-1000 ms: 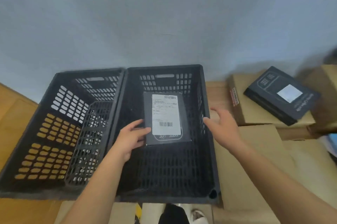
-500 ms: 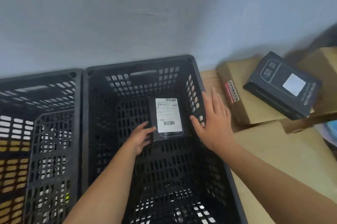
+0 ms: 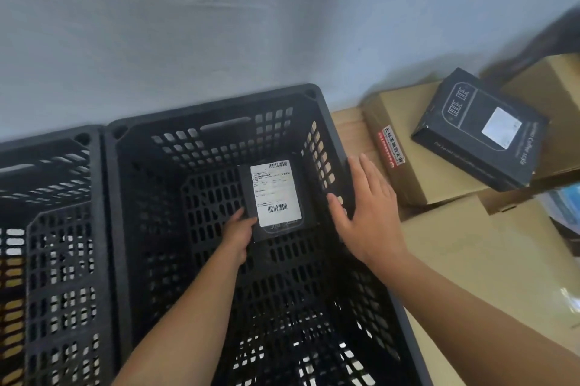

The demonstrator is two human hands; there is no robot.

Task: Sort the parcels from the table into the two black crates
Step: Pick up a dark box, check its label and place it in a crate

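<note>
We see a dim scene under soft, cool light whose source we cannot place; nothing casts a hard-edged shadow. The wall (image 3: pixel 219 24) reads as an even blue-grey and sinks into a murky dark patch in the upper right corner. The white shipping label (image 3: pixel 274 194) on the parcel (image 3: pixel 277 233) is the brightest spot, its small print soft but its barcodes distinct. Inside the right crate (image 3: pixel 219 109) the black plastic swallows detail, and pale light shows through the slots near the lower edge. The left crate (image 3: pixel 47 139) shows dull amber through its holes. Wide-angle distortion bows the crate rims and stretches the right forearm (image 3: pixel 486 316). The far right edge is smeared.
</note>
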